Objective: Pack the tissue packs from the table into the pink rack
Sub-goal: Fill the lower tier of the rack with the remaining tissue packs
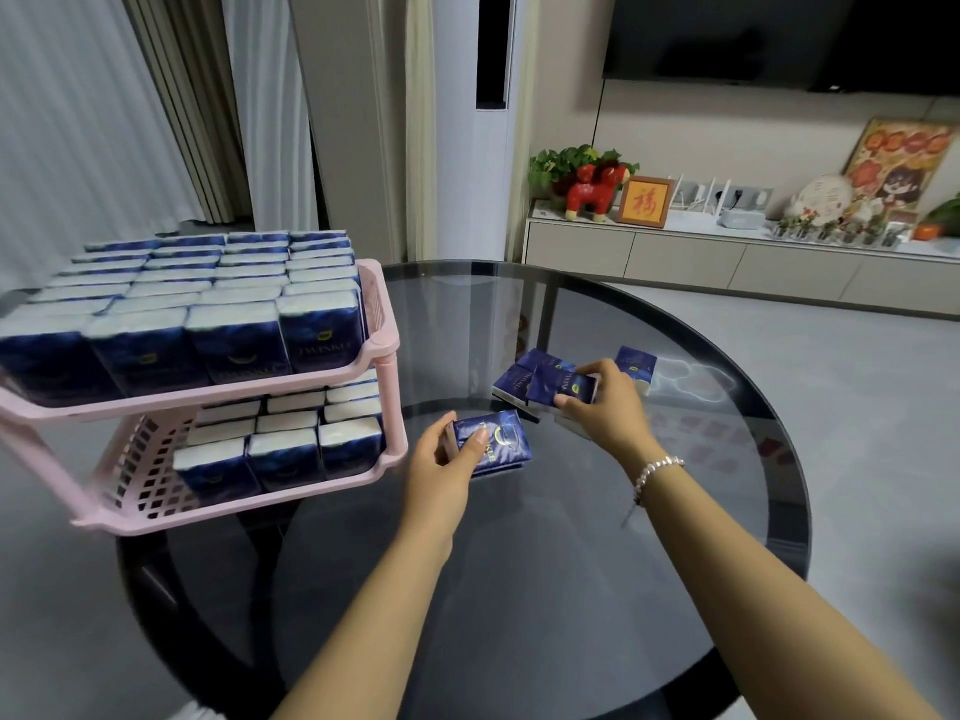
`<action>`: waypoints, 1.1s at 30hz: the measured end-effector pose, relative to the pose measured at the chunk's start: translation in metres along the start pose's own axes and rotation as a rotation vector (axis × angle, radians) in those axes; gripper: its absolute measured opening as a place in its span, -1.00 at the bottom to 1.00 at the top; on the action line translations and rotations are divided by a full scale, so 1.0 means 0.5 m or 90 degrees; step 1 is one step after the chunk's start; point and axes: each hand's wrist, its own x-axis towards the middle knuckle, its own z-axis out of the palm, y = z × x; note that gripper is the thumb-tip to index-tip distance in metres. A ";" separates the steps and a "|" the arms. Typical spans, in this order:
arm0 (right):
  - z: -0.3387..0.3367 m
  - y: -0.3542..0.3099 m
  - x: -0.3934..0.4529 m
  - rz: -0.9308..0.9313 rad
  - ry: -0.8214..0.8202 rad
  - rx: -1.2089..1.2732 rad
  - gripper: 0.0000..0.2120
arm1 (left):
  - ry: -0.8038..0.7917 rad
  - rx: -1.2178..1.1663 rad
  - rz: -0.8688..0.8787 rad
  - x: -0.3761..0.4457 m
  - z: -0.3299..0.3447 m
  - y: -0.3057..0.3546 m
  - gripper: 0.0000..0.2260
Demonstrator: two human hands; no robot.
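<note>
A pink two-tier rack [387, 324] stands on the left part of the round glass table [519, 589]. Its top tier is packed with upright dark blue tissue packs [234, 340]; the lower tier holds several more packs [283, 454] at its right side. My left hand [441, 459] grips a blue tissue pack [501, 441] just right of the rack's lower tier. My right hand [605, 402] pinches another pack [563, 389] on top of a small pile [514, 381] at mid-table. One more pack [636, 363] lies behind that hand.
The dark table rim [779, 433] curves round on the right. The left half of the rack's lower tier [140, 475] shows its bare pink grid. Beyond the table are a low cabinet [727, 262] with ornaments, a wall screen and curtains.
</note>
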 end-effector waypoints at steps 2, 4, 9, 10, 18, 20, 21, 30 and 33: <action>-0.005 -0.008 -0.026 -0.008 -0.009 0.124 -0.62 | -0.001 0.004 0.000 -0.002 -0.002 0.001 -0.56; -0.010 -0.015 -0.055 0.012 -0.026 0.267 -0.65 | -0.002 0.005 -0.003 -0.005 -0.005 0.003 -0.57; -0.009 -0.027 -0.127 -0.011 -0.150 0.441 -0.69 | -0.008 0.013 -0.004 -0.017 -0.010 0.010 -0.55; -0.005 -0.029 -0.139 -0.018 -0.174 0.450 -0.69 | -0.010 0.017 -0.008 -0.020 -0.009 0.011 -0.55; 0.020 -0.033 -0.175 -0.032 -0.175 0.418 -0.65 | -0.041 0.009 -0.033 -0.033 -0.006 0.024 -0.47; 0.022 -0.035 -0.176 -0.035 -0.162 0.408 -0.65 | -0.051 0.034 -0.019 -0.035 -0.005 0.023 -0.40; 0.023 -0.036 -0.175 -0.039 -0.163 0.393 -0.65 | -0.050 0.053 -0.012 -0.036 -0.004 0.023 -0.38; 0.000 0.003 -0.061 -0.027 0.095 0.025 -0.60 | -0.002 0.012 -0.021 -0.032 -0.002 0.020 -0.48; -0.007 0.023 -0.011 0.056 0.034 -0.152 -0.51 | 0.013 0.006 -0.019 -0.033 -0.002 0.020 -0.48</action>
